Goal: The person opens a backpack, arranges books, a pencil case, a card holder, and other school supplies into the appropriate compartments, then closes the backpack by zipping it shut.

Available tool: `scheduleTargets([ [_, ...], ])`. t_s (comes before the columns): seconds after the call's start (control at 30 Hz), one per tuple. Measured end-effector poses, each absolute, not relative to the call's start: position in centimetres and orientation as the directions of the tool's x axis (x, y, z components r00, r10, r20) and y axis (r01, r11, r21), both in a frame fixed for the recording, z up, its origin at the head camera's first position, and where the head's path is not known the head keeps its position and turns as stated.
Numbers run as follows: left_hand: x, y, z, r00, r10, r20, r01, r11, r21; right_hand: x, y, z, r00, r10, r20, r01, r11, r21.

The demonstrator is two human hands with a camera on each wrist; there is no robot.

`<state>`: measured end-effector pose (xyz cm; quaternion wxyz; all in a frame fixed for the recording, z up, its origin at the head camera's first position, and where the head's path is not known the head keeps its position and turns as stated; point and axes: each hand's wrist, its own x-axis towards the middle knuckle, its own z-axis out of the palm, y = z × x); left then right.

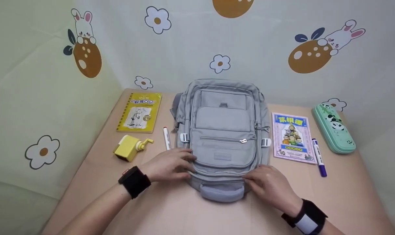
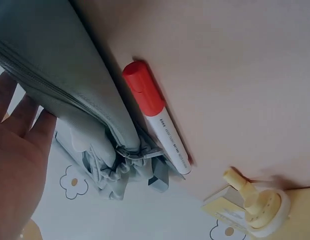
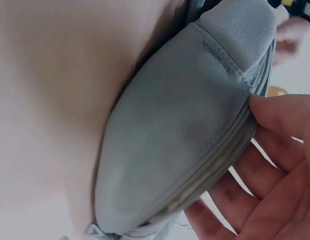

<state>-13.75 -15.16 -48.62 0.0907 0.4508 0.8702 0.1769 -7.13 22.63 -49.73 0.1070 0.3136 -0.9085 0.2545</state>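
Observation:
A grey backpack (image 1: 223,119) lies front up, its top handle (image 1: 222,193) toward me. My left hand (image 1: 171,164) touches its near left edge with fingers fairly straight; in the left wrist view the fingertips meet the fabric beside a zipper seam. At the near right corner my right hand (image 1: 272,184) pinches the backpack's edge. The right wrist view shows that thumb on the seam and the fingers along the other side of the zipper (image 3: 210,162). A red-capped white marker (image 2: 157,115) lies just left of the bag, near my left hand.
To the left are a yellow spiral notebook (image 1: 139,112) and a yellow hand-crank pencil sharpener (image 1: 129,148). On the right lie a pink-bordered booklet (image 1: 293,138), a purple-capped marker (image 1: 319,158) and a green panda pencil case (image 1: 334,129). A printed curtain (image 1: 184,42) hangs behind the table.

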Motion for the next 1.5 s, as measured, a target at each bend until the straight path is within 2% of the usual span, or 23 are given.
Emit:
scheduleTargets([
  [0.23, -14.1, -15.3, -48.9, -0.592, 0.806, 0.018, 0.740, 0.534, 0.409, -7.0, 22.7, -49.2, -0.849, -0.422, 0.317, -0.528, 0.673, -0.519],
  [0.53, -15.7, -15.6, -48.9, -0.617, 0.784, 0.063, 0.731, 0.542, 0.414, -7.9, 22.3, -46.1, -0.802, -0.329, 0.499, -0.586, 0.597, -0.548],
  [0.7, -17.6, -15.4, -48.7, -0.621, 0.772, 0.138, 0.754, 0.540, 0.374, -9.0, 22.3, -43.8, -0.811, -0.285, 0.511, -0.578, 0.523, -0.626],
  [0.87, -20.0, -14.3, -48.6, -0.691, 0.699, 0.182, 0.706, 0.601, 0.374, -10.1, 22.4, -42.2, -0.822, -0.232, 0.519, -0.563, 0.461, -0.686],
  [0.93, -20.7, -13.8, -48.6, -0.720, 0.669, 0.185, 0.678, 0.620, 0.395, -10.5, 22.3, -41.7, -0.823, -0.215, 0.526, -0.562, 0.441, -0.700],
  [1.1, -21.8, -13.0, -48.3, -0.733, 0.651, 0.196, 0.645, 0.573, 0.505, -11.2, 22.3, -41.0, -0.841, -0.158, 0.517, -0.532, 0.416, -0.738],
  [1.23, -22.2, -12.7, -47.9, -0.811, 0.557, 0.179, 0.520, 0.547, 0.656, -11.9, 22.6, -41.1, -0.857, -0.143, 0.495, -0.508, 0.389, -0.769],
  [1.33, -22.6, -12.4, -47.2, -0.857, 0.478, 0.189, 0.460, 0.549, 0.698, -12.9, 23.4, -42.0, -0.834, -0.194, 0.517, -0.552, 0.338, -0.763],
  [1.4, -22.9, -12.3, -46.8, -0.867, 0.454, 0.207, 0.454, 0.547, 0.703, -13.7, 24.1, -42.7, -0.803, -0.245, 0.544, -0.596, 0.309, -0.741],
  [1.5, -23.4, -12.3, -46.2, -0.877, 0.440, 0.194, 0.419, 0.502, 0.757, -15.5, 25.7, -44.7, -0.801, -0.295, 0.521, -0.598, 0.351, -0.721],
])
